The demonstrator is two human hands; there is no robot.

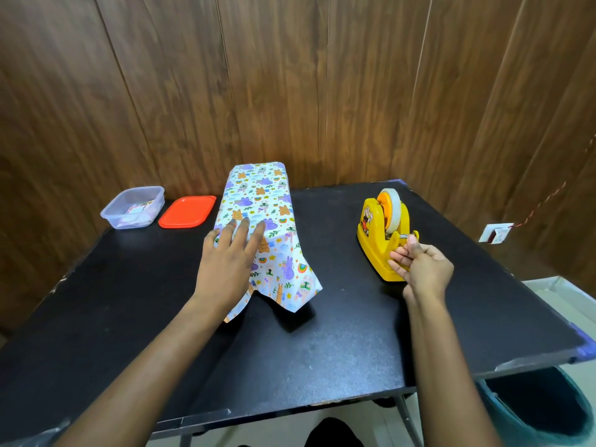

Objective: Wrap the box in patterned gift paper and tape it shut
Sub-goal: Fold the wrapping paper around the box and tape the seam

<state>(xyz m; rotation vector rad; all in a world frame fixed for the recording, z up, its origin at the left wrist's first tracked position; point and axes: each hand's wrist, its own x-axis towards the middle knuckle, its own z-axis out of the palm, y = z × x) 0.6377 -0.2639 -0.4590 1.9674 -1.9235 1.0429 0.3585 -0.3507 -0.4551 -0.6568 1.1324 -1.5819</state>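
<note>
Box [258,195], draped in the patterned gift paper [292,275], sits left of centre on the black table [322,343]. Its long axis runs away from the person toward the wood-panelled wall.

- Near end: the paper flares out loose and unfolded onto the table. The far end looks folded down, but I can't see how it is finished.
- Left hand [229,256]: flat, fingers spread and straight, pressing the paper down on top of the box at its near end. It grips nothing and acts as the anchor.
- Right hand [422,269]: well off to the right, at the front of the yellow tape dispenser [374,240]. Fingers are curled and the thumb is up by the cutter, pinching at the free end of the tape [392,209]. The strip itself is too faint to make out.
- Key relation: the dispenser stands well apart from the box, on its right. Any strip must travel leftward across bare table to the spot under the left hand. The left hand is already on the box, so the right hand does the carrying.
- Judgement: the body wrap is being held for its first tape, and the ends are not yet closed.
- Also there: a clear tub [132,206] and a red lid [187,211] at back left.
</note>
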